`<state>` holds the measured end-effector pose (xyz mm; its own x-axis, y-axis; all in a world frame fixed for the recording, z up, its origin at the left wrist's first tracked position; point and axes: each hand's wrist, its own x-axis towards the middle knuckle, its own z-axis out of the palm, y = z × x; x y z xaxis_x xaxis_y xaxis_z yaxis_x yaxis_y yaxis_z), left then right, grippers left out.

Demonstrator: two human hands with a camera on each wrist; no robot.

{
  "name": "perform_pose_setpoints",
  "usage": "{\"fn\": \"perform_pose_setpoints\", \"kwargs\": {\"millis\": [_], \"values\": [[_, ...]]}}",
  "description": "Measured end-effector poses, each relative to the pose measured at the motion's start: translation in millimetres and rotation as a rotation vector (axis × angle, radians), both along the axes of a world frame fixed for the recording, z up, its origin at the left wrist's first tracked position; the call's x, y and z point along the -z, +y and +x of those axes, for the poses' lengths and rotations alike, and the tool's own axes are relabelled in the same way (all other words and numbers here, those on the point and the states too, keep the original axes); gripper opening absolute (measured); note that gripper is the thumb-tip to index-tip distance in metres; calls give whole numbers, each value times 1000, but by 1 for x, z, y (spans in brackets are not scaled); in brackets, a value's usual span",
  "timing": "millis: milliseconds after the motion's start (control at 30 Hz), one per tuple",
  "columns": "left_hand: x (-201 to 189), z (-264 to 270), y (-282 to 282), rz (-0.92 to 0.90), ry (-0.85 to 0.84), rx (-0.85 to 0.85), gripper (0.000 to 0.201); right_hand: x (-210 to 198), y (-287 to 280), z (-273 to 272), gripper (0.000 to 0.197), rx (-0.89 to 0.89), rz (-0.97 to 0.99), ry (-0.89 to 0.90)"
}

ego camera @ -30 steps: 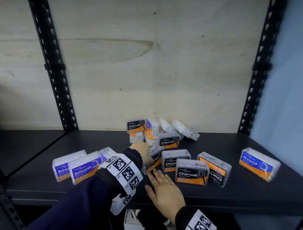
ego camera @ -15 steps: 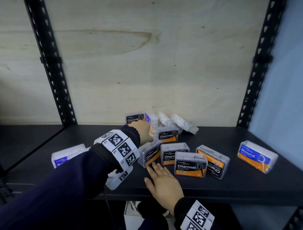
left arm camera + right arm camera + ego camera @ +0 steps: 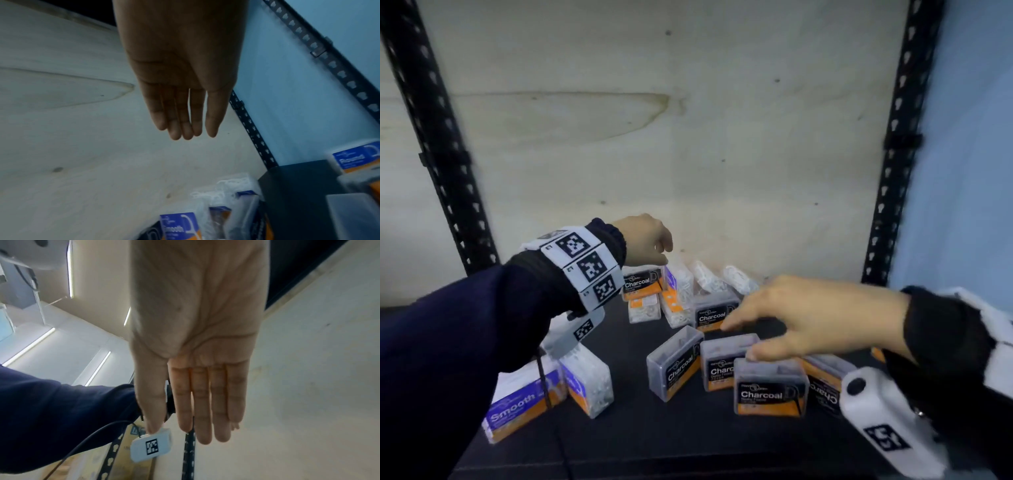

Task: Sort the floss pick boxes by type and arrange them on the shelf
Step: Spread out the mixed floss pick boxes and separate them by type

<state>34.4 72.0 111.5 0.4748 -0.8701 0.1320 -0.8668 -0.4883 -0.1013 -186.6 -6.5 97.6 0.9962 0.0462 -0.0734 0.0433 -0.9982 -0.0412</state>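
Clear, hard plastic, small and blocky: Charcoal boxes (image 3: 770,390) front and middle on the dark shelf (image 3: 688,442), Smooth boxes (image 3: 524,401) at left, mixed heap (image 3: 681,291) at back. Left hand (image 3: 645,245) above heap, right hand (image 3: 815,317) above Charcoal boxes, fingers straight, holding nothing. Could bump the heap and scatter slippery boxes.

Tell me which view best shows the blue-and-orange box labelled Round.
Left wrist: the blue-and-orange Round box sits at the right edge, label blurred but readable. The head view hides it behind the right forearm; the right wrist view shows no boxes.
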Motion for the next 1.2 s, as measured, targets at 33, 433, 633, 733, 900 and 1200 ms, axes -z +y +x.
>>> {"fn": "perform_pose_setpoints", "kwargs": {"millis": [33,433,633,733,900,1200], "values": [[-3,5,-3,20,-4,14,32,-10,-10,4,45,20,-27,-11],[23,64,-58,397,-40,110,42,13,-119,113,43,164,-142,163],[44,85,-84,490,-37,102,54,42,-130,146,50,94,-147,230],[50,90,-94,534,-51,95,57,51,-130,157,56,46,-172,247],[51,94,-106,525,-20,92,59,60,-128,173,53,35,-230,310],[56,99,-118,596,-75,159,57,71,-121,172,54,53,-374,321]]}}
